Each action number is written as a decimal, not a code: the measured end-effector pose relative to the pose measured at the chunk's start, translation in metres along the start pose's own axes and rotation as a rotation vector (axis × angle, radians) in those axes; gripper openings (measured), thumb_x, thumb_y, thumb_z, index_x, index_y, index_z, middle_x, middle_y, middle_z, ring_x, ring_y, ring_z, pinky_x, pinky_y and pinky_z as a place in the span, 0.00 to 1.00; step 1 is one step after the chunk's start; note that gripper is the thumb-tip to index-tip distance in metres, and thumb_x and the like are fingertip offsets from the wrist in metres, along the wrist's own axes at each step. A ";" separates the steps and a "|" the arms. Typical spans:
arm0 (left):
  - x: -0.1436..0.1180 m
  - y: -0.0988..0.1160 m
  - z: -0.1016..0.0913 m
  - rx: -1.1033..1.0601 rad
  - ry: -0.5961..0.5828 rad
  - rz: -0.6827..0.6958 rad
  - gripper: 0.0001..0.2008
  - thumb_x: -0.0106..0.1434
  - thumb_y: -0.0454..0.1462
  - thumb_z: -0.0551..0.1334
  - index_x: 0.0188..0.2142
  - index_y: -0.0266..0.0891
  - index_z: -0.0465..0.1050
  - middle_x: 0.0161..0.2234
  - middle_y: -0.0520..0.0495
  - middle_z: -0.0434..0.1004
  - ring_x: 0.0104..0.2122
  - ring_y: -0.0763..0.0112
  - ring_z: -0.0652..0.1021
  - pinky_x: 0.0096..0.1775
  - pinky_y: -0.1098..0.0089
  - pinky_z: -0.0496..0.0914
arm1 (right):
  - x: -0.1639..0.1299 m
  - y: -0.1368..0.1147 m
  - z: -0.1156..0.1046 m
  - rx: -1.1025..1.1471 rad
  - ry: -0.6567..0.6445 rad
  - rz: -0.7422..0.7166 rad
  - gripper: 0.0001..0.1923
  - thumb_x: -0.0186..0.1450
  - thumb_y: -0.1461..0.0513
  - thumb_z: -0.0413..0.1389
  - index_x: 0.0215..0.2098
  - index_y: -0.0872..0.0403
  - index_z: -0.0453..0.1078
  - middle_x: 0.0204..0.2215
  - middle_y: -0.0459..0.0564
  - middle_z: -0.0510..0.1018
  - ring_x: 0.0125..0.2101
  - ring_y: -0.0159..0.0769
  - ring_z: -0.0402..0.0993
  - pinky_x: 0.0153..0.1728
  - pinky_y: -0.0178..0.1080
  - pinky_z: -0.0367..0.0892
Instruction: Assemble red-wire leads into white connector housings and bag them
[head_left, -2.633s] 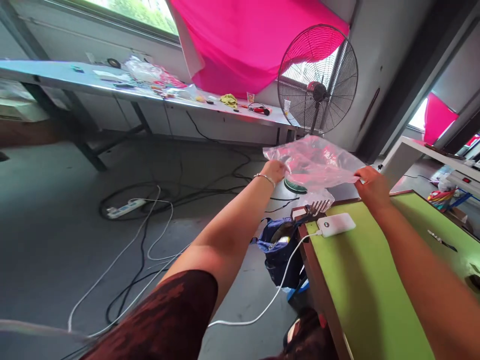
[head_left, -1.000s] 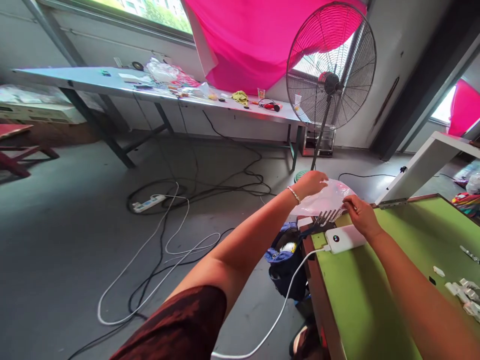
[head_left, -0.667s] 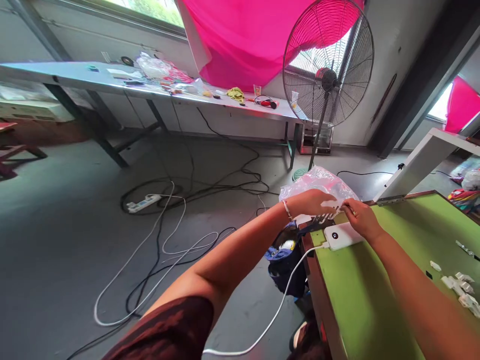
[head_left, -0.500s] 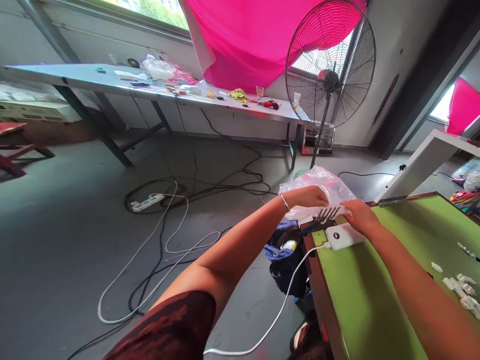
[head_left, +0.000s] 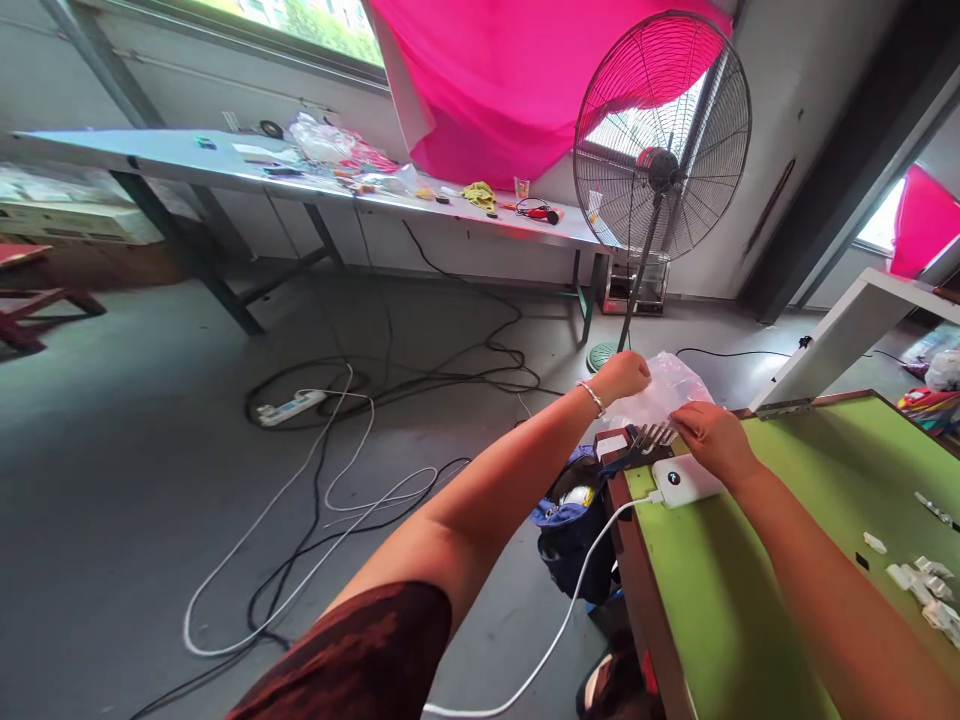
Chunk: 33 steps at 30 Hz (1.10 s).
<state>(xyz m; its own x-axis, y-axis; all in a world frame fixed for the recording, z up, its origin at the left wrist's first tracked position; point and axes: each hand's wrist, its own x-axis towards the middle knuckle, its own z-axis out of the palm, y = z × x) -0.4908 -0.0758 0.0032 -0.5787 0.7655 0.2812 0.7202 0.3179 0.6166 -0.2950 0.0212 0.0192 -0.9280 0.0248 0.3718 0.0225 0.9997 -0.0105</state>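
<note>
A clear plastic bag (head_left: 667, 385) hangs at the far left corner of the green-topped table (head_left: 757, 590). My left hand (head_left: 624, 375), with a bracelet at the wrist, is closed on the bag's left edge. On its near right edge, my right hand (head_left: 712, 435) pinches the plastic between thumb and fingers. Just below the hands, a row of metal prongs (head_left: 651, 437) stands at the table corner. A white power bank (head_left: 686, 480) with a round display lies under my right wrist, a white cable (head_left: 574, 600) plugged into it.
A blue bag (head_left: 574, 530) hangs beside the table's left side. Small white plastic pieces (head_left: 926, 580) lie at the table's right. Beyond stands a large fan (head_left: 664, 170). Cables and a power strip (head_left: 292, 408) lie on the floor before a long cluttered bench (head_left: 225, 160).
My left hand has moved up and slightly right, away from the prongs. The plastic bag is drawn in smaller between the hands, and the fan's green base shows more.
</note>
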 end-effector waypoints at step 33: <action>0.026 -0.005 0.039 0.161 -0.379 0.658 0.22 0.49 0.20 0.58 0.34 0.45 0.82 0.41 0.49 0.81 0.37 0.72 0.77 0.38 0.76 0.67 | -0.016 0.000 -0.005 0.199 -0.193 0.181 0.11 0.65 0.61 0.52 0.37 0.49 0.77 0.34 0.46 0.82 0.32 0.31 0.75 0.33 0.31 0.62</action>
<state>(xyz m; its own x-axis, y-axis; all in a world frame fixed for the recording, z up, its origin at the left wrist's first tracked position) -0.4948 -0.0362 -0.0212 0.1372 0.9548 0.2636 0.9339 -0.2134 0.2869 -0.2787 0.0209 0.0180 -0.9694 0.1821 0.1645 0.1379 0.9587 -0.2488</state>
